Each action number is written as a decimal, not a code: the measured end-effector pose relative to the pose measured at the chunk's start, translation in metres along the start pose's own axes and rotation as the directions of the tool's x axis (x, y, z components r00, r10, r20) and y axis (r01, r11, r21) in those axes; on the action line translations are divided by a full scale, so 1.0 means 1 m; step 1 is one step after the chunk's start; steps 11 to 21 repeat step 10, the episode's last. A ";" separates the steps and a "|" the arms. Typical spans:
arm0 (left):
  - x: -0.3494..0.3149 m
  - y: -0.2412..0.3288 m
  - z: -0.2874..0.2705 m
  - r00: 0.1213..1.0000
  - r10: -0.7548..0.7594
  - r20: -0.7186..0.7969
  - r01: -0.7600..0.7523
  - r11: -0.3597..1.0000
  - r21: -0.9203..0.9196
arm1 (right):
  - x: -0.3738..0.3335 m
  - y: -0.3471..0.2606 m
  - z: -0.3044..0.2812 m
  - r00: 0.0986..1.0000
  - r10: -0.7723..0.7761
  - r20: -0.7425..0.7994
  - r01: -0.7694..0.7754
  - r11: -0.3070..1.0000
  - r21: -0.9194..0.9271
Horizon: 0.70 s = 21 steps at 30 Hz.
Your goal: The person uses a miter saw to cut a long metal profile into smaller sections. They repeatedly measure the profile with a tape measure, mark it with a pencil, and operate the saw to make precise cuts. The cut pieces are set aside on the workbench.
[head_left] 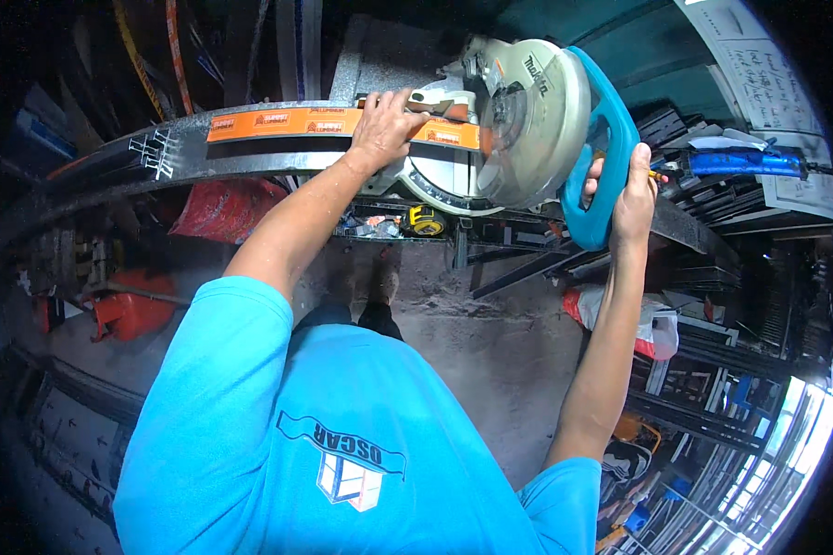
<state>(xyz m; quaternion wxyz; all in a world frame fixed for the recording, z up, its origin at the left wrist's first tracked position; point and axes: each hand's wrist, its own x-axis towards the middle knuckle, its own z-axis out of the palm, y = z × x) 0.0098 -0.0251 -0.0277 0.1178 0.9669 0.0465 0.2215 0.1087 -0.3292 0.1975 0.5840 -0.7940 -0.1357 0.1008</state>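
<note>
A mitre saw (541, 120) with a pale guard stands on the bench ahead of me, its blade area blurred. My right hand (631, 199) is wrapped round the saw's teal D-shaped handle (611, 102). A thin yellow pencil-like stick (658, 177) pokes out beside its fingers. Along the fence lies a long metal profile covered in orange printed film (282, 125), its right end close to the blade. My left hand (385, 128) presses this profile from above, fingers curled over its far edge, left of the blade; part of the grip is hidden.
A yellow and black tape measure (424, 220) lies at the bench's near side. Left of it hangs a red sack (224, 209). A blue tube-shaped tool (746, 164) rests among dark profiles at right. On the floor are a red container (134, 305) and a white-red bag (657, 333).
</note>
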 end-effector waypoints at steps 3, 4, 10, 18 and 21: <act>0.000 -0.001 0.002 0.999 0.013 -0.029 -0.013 1.000 0.006 | -0.001 -0.001 0.001 1.000 0.010 -0.010 -0.010 1.000 -0.009; -0.001 -0.002 0.002 0.999 0.018 -0.043 -0.017 1.000 0.011 | -0.001 -0.001 0.002 1.000 0.019 -0.013 -0.019 1.000 -0.013; 0.001 -0.003 0.006 1.000 0.007 -0.016 -0.007 1.000 0.017 | 0.002 0.007 -0.004 1.000 0.016 0.018 -0.016 1.000 0.006; 0.001 -0.003 0.006 1.000 0.007 -0.016 -0.007 1.000 0.017 | 0.002 0.007 -0.004 1.000 0.016 0.018 -0.016 1.000 0.006; 0.001 -0.003 0.006 1.000 0.007 -0.016 -0.007 1.000 0.017 | 0.002 0.007 -0.004 1.000 0.016 0.018 -0.016 1.000 0.006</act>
